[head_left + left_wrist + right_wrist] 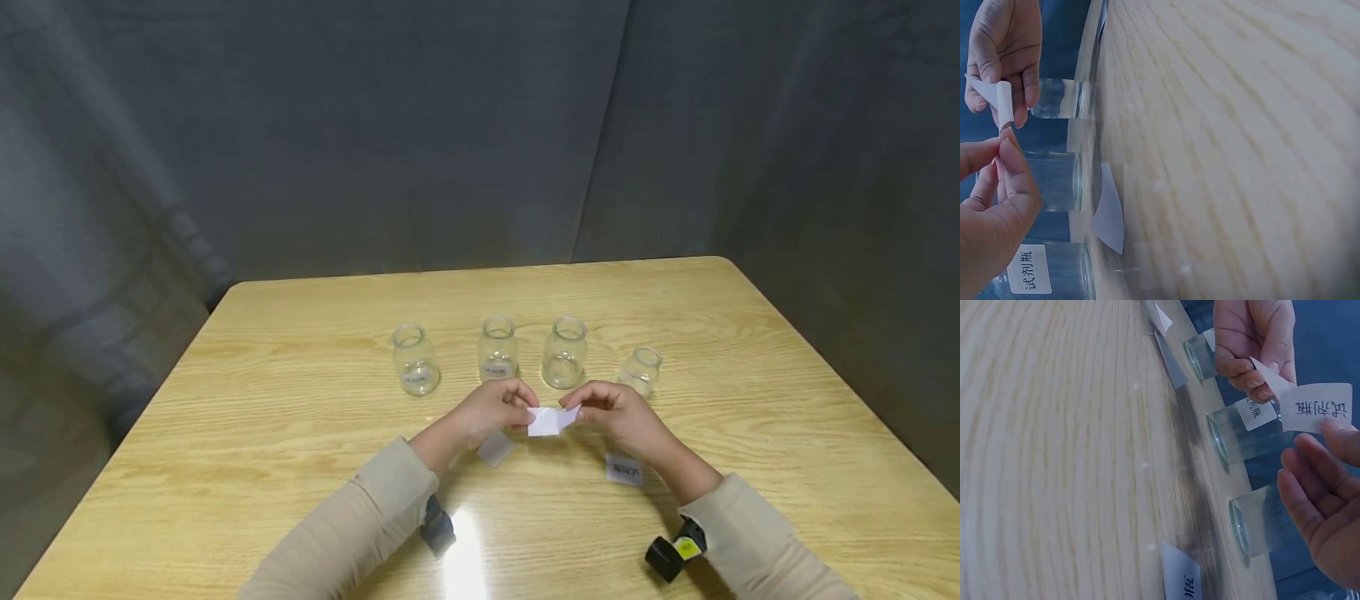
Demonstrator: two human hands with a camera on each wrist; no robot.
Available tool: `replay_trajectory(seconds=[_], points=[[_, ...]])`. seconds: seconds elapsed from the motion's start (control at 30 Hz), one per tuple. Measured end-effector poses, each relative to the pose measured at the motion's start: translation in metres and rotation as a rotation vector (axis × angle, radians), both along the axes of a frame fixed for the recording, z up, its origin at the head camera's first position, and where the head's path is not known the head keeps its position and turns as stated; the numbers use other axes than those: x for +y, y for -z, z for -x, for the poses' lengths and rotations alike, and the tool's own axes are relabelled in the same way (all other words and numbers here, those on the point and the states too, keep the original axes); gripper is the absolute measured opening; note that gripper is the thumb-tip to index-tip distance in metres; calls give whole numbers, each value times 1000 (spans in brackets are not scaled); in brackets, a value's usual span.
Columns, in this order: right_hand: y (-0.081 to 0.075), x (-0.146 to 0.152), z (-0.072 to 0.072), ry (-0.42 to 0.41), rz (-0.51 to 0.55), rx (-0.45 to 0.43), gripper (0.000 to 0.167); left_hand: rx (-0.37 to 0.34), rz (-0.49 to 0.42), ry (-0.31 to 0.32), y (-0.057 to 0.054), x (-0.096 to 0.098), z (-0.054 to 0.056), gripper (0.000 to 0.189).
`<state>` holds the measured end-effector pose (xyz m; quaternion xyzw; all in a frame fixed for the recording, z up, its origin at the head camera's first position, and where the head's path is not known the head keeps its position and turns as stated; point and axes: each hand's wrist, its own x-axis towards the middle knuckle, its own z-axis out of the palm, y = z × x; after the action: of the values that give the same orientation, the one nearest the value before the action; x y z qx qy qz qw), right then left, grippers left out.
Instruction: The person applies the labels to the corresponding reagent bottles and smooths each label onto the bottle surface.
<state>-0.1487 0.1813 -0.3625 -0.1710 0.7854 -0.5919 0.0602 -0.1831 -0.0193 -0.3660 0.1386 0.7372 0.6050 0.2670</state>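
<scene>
Both hands hold a small white label sticker (543, 422) in the air above the table, bent along a fold. My left hand (487, 412) pinches its left part between thumb and fingers. My right hand (618, 417) pinches the right part. In the right wrist view the label's printed face (1317, 406) shows black characters, and a pointed white flap (1272, 376) angles off it towards the left hand. Just beyond the hands stands an unlabelled glass jar (564, 354). Right of it, partly behind the right hand, is a smaller-looking jar (640, 372).
Farther left stand two glass jars, one in the middle (498, 346) and one at the left (414, 358), each with a white label low on its side. A blank white paper piece (497, 449) lies by the left wrist. A printed label (624, 470) lies beneath the right forearm.
</scene>
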Motion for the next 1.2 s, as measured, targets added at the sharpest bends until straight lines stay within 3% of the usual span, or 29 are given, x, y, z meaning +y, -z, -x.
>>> replay_trajectory(seconds=[0.27,0.7,0.97,1.2], points=[[-2,-1,0,96,47,-31,13,-6,24,19,3,0,-1,14],[-1,-2,2,113,91,-74,28,-48,-12,116,0,9,-6,14],[0,-4,2,100,70,-90,24,-61,-80,54,-2,13,-5,19],[2,-5,-1,111,43,-74,22,6,-59,-11,-1,22,-6,14]])
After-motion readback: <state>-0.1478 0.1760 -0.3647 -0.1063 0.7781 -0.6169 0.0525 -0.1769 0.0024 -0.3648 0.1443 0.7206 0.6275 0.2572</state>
